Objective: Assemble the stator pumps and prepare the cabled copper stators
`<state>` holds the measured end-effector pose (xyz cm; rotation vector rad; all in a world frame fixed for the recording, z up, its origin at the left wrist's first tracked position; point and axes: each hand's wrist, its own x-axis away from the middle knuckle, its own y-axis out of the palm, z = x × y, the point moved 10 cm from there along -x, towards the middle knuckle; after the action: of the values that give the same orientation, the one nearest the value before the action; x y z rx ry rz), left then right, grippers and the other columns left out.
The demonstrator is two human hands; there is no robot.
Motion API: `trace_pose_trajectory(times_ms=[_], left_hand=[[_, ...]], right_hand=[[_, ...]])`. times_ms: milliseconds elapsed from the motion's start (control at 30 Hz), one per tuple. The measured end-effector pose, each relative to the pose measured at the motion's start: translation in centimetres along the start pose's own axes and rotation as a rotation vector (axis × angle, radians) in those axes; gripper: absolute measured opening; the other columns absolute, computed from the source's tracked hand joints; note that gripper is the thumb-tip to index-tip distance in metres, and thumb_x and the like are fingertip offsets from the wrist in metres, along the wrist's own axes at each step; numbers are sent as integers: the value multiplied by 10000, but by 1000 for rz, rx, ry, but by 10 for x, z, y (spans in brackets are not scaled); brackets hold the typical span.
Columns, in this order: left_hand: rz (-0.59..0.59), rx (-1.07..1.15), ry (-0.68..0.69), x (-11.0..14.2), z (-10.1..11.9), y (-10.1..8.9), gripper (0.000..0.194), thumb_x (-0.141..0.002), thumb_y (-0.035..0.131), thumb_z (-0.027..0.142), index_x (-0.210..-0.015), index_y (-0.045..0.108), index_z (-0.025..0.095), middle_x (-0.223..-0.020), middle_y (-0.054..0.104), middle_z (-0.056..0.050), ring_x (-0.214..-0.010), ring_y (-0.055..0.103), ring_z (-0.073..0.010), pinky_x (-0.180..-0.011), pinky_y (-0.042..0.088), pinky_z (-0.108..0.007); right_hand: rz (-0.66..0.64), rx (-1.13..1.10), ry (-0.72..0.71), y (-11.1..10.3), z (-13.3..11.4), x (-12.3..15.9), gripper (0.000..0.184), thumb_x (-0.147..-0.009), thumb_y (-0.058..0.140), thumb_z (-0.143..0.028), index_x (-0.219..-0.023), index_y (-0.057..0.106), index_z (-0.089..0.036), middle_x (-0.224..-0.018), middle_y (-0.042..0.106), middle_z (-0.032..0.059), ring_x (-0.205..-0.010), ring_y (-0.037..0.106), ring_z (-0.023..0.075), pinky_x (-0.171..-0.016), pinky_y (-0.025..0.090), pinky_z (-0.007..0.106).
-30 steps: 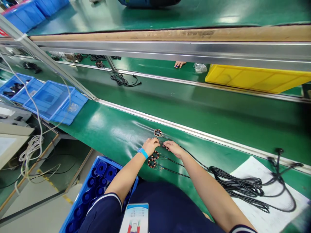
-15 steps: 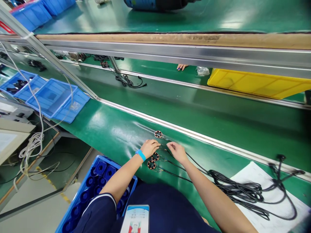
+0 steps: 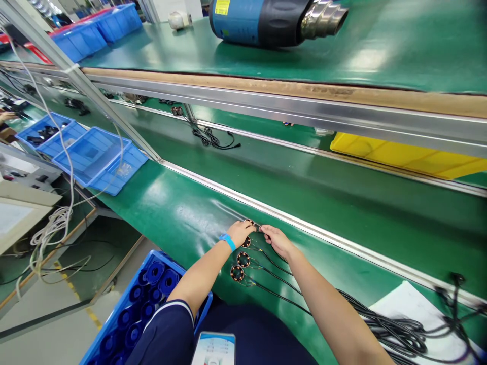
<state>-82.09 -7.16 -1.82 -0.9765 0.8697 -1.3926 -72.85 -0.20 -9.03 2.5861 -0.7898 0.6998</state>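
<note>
Several small round motor stators with copper windings lie in a row on the green bench. My left hand [image 3: 240, 233] has its fingers closed over the farthest stator [image 3: 250, 222], partly hiding it. Just right of it, my right hand [image 3: 277, 240] pinches the end of a black cable [image 3: 260, 229] by that stator's wires. Nearer to me, a second stator [image 3: 246, 242] shows beside my left wrist, then a third stator [image 3: 243, 259] and the nearest stator [image 3: 237, 273]. Thin wires join them to black cables [image 3: 283, 294] running right under my right forearm.
Coiled black cables [image 3: 399, 329] lie partly on white paper [image 3: 403, 299] at the right. A blue crate [image 3: 110, 317] of dark blue parts stands at lower left. Blue trays [image 3: 95, 152] sit at the left. Overhead, a shelf [image 3: 171, 56] carries a heat gun [image 3: 262, 23]; a metal rail borders the bench.
Both hands have shifted to the farthest stator and its cable end. The second stator, formerly hidden by my left hand, now shows. The view has tilted up, revealing more of the heat gun.
</note>
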Motion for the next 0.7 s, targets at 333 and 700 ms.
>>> trace_pose_trajectory(times_ms=[333, 700], left_hand=[[-27, 81, -70, 3, -9, -4, 229, -952, 563, 156, -1083, 703, 281, -1125, 626, 0, -1017, 592, -144, -900, 425, -287], [66, 141, -213, -2, -9, -12, 70, -874, 723, 252, -933, 749, 280, -1063, 635, 12, -1043, 607, -154, -930, 428, -340]], right_hand=[[-13, -168, 27, 5, 9, 1, 218, -963, 603, -331, -998, 596, -116, -915, 576, 31, -649, 483, 84, -542, 404, 189], [4, -57, -23, 3, 12, -2, 363, -814, 748, -258, -1117, 596, -129, -926, 603, 27, -715, 532, 109, -579, 384, 197]])
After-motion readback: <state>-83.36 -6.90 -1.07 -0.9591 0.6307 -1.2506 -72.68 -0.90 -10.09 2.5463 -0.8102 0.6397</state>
